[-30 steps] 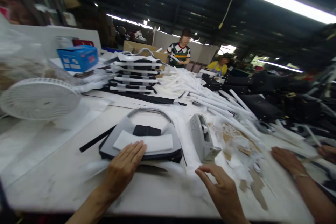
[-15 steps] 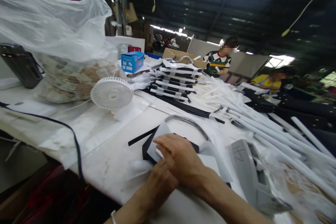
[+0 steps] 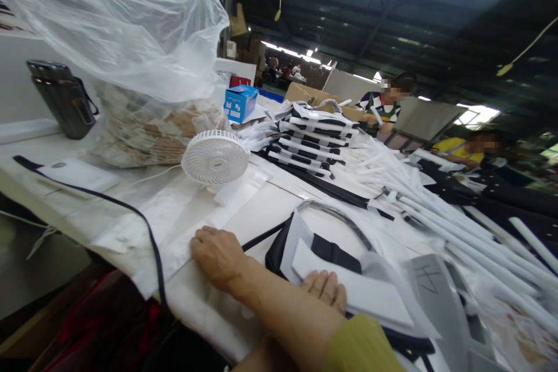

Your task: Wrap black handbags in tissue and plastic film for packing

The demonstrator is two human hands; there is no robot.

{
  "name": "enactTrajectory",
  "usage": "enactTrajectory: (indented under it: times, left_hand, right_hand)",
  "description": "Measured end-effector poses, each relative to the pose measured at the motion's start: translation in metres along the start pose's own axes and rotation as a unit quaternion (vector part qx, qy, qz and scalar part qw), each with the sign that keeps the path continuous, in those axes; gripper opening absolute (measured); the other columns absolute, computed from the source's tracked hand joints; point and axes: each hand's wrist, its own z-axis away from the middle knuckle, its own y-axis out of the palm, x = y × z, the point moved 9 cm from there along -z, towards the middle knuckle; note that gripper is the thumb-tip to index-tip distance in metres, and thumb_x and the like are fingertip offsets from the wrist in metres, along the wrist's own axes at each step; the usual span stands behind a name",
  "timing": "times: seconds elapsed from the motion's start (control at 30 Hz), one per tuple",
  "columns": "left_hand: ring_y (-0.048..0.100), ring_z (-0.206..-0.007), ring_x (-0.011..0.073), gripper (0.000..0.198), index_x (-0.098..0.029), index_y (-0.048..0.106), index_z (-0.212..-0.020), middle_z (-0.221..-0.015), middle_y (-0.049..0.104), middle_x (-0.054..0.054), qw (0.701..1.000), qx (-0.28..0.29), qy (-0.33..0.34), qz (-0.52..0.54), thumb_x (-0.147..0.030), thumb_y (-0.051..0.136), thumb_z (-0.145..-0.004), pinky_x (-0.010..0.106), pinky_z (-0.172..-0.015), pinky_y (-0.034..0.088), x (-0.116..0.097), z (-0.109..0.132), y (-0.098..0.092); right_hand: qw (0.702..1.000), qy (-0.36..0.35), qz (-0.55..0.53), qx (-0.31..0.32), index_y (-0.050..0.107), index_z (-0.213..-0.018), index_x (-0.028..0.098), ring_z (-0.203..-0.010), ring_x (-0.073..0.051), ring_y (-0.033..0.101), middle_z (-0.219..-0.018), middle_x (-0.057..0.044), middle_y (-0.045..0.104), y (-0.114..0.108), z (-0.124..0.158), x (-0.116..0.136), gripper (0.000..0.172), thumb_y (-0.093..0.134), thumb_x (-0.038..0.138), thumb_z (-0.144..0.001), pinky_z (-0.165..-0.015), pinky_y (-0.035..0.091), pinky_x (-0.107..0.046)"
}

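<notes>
My left hand (image 3: 325,289) rests with its fingers laid flat on a white foam strip (image 3: 353,285); the rest of that hand is hidden under my right forearm. Beneath the strip lies a black bag (image 3: 335,251) with a thin white sheet over part of it. A wrapped, curved handle (image 3: 337,215) stands up behind the bag, and a black strap (image 3: 265,236) runs out to its left. Crossing over my left arm, my right hand (image 3: 218,257) is on the tabletop, its fingers curled down at the edge of clear plastic sheets (image 3: 178,244). What they grip is hidden.
A white fan (image 3: 215,157), a large plastic sack (image 3: 148,128) and a dark flask (image 3: 63,99) stand at left. Wrapped black bags (image 3: 311,136) are stacked behind. White tubes (image 3: 462,238) and a grey tape dispenser (image 3: 449,302) are at right. Two people work beyond.
My right hand has left the black bag and reached across to the left, onto the plastic sheets. My left hand stays on the bag, now on the uncovered foam strip. The view has shifted left.
</notes>
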Motion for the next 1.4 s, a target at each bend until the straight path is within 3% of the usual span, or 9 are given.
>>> enactTrajectory:
  times: [0.2, 0.4, 0.57, 0.73, 0.83, 0.97, 1.07, 1.23, 1.4]
  left_hand:
    - [0.051, -0.127, 0.0195, 0.042, -0.013, 0.047, -0.137, -0.139, 0.055, 0.008, 0.993, 0.109, 0.029, 0.015, -0.034, 0.038, -0.102, 0.032, -0.106, 0.043, 0.018, -0.008, -0.032]
    - [0.050, -0.128, 0.0230, 0.045, -0.012, 0.048, -0.137, -0.139, 0.055, 0.008, 0.996, 0.072, -0.022, 0.037, -0.037, 0.045, -0.099, 0.036, -0.108, 0.043, 0.022, -0.008, -0.044]
    - [0.065, -0.108, 0.0206, 0.030, -0.015, 0.060, -0.120, -0.117, 0.070, 0.007, 0.996, -0.009, -0.058, 0.062, -0.027, 0.043, -0.099, 0.032, -0.092, 0.056, 0.016, -0.004, -0.026]
    - [0.067, -0.103, 0.0176, 0.030, -0.015, 0.062, -0.114, -0.109, 0.072, 0.008, 0.993, -0.042, -0.059, 0.088, -0.012, 0.039, -0.096, 0.031, -0.099, 0.052, 0.019, -0.011, -0.029]
    - [0.063, -0.113, 0.0175, 0.033, -0.015, 0.058, -0.124, -0.122, 0.068, 0.008, 0.994, -0.032, -0.048, 0.090, -0.013, 0.040, -0.097, 0.032, -0.102, 0.049, 0.023, -0.015, -0.036]
    - [0.060, -0.118, 0.0184, 0.039, -0.014, 0.055, -0.128, -0.126, 0.066, 0.009, 0.994, -0.022, -0.024, 0.100, -0.007, 0.036, -0.095, 0.034, -0.103, 0.048, 0.027, -0.017, -0.043]
    - [0.061, -0.116, 0.0196, 0.044, -0.013, 0.055, -0.128, -0.125, 0.066, 0.011, 0.994, -0.001, 0.001, 0.106, -0.002, 0.034, -0.092, 0.036, -0.103, 0.048, 0.026, -0.018, -0.044]
    - [0.067, -0.105, 0.0226, 0.039, -0.011, 0.064, -0.114, -0.115, 0.070, 0.013, 0.994, -0.023, 0.012, 0.107, -0.001, 0.035, -0.091, 0.038, -0.097, 0.052, 0.028, -0.022, -0.051]
    - [0.065, -0.111, 0.0219, 0.048, -0.012, 0.060, -0.126, -0.127, 0.065, 0.012, 0.995, -0.017, 0.018, 0.098, 0.003, 0.035, -0.087, 0.036, -0.098, 0.052, 0.030, -0.028, -0.055]
  right_hand:
    - [0.999, -0.003, 0.021, 0.037, 0.063, -0.088, 0.014, -0.084, -0.023, 0.062, -0.091, -0.009, 0.067, 0.000, 0.007, -0.004, 0.017, 0.047, 0.010, -0.092, -0.062, 0.053, -0.032]
    - [0.995, 0.081, -0.053, 0.009, 0.067, -0.091, 0.018, -0.085, -0.019, 0.063, -0.091, -0.005, 0.070, -0.010, 0.008, -0.031, 0.012, 0.056, 0.018, -0.090, -0.069, 0.051, -0.027]
    - [0.930, 0.218, -0.264, -0.138, 0.066, -0.080, 0.021, -0.080, -0.014, 0.063, -0.084, 0.000, 0.070, -0.070, 0.044, -0.079, 0.003, 0.066, 0.022, -0.083, -0.079, 0.048, -0.024]
    - [0.839, 0.236, -0.381, -0.308, 0.053, -0.066, 0.021, -0.094, -0.018, 0.061, -0.098, -0.002, 0.068, -0.161, 0.129, -0.106, 0.013, 0.060, 0.021, -0.076, -0.090, 0.045, -0.031]
    - [0.719, 0.243, -0.526, -0.385, 0.050, -0.064, 0.021, -0.105, -0.022, 0.060, -0.112, -0.003, 0.068, -0.194, 0.196, -0.116, 0.013, 0.061, 0.021, -0.072, -0.095, 0.044, -0.035]
    - [0.582, 0.282, -0.602, -0.468, 0.059, -0.071, 0.022, -0.092, -0.022, 0.066, -0.083, 0.000, 0.071, -0.217, 0.292, -0.120, 0.006, 0.065, 0.023, -0.070, -0.096, 0.047, -0.041]
    - [0.572, 0.320, -0.570, -0.495, 0.061, -0.067, 0.021, -0.077, -0.016, 0.064, -0.070, 0.003, 0.065, -0.231, 0.358, -0.111, 0.012, 0.072, 0.026, -0.072, -0.094, 0.051, -0.037]
    - [0.580, 0.473, -0.454, -0.483, 0.069, -0.070, 0.020, -0.056, -0.010, 0.056, -0.068, 0.000, 0.064, -0.250, 0.459, -0.080, 0.027, 0.086, 0.039, -0.061, -0.051, 0.048, -0.020]
    - [0.533, 0.581, -0.335, -0.515, 0.073, -0.072, 0.030, -0.058, -0.013, 0.061, -0.074, -0.002, 0.066, -0.288, 0.555, -0.025, 0.036, 0.092, 0.029, -0.042, -0.045, 0.046, -0.022]
